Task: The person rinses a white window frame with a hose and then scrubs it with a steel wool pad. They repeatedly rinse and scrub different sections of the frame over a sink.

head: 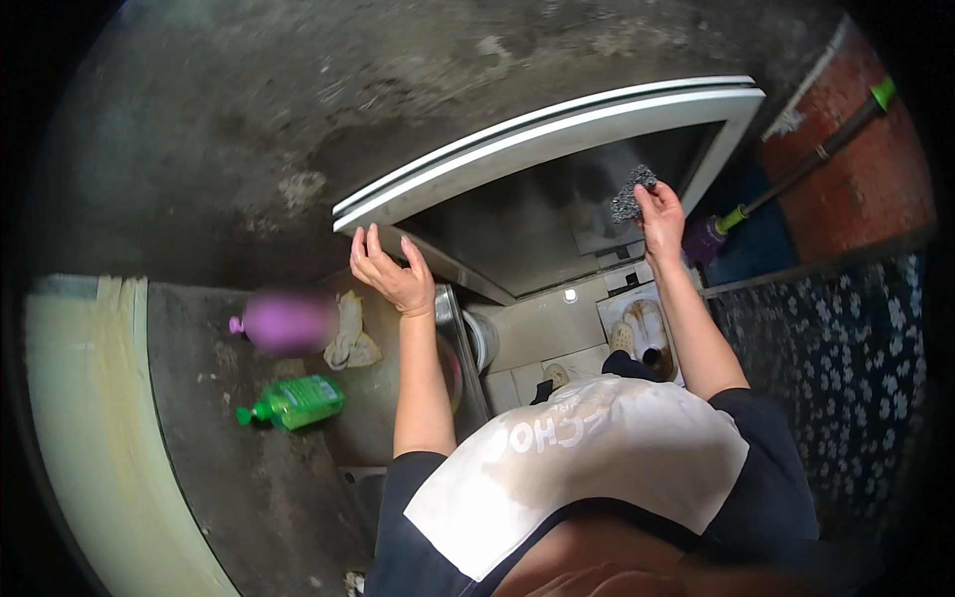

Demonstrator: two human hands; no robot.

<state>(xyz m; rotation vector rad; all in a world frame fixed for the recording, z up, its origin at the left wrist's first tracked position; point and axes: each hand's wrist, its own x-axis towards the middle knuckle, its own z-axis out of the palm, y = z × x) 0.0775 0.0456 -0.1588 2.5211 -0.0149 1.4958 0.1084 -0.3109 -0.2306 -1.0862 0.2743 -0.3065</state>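
Note:
A white-framed glass panel (567,201) leans at a slant in front of me, its glass dark and reflective. My right hand (660,216) pinches a grey metal scouring pad (633,195) near the glass, towards the panel's right end. At the lower left corner of the frame is my left hand (395,272), fingers spread and slightly bent, with nothing held in it. The fingertips are at the frame's edge; whether they touch it I cannot tell.
Left of me, a purple bottle (287,321), a crumpled cloth (352,332) and a green bottle (298,403) lie on a worn surface. Below are a metal sink edge (462,351) and a stained squat toilet (647,328). A mop (783,179) stands at right beside a floral curtain (835,373).

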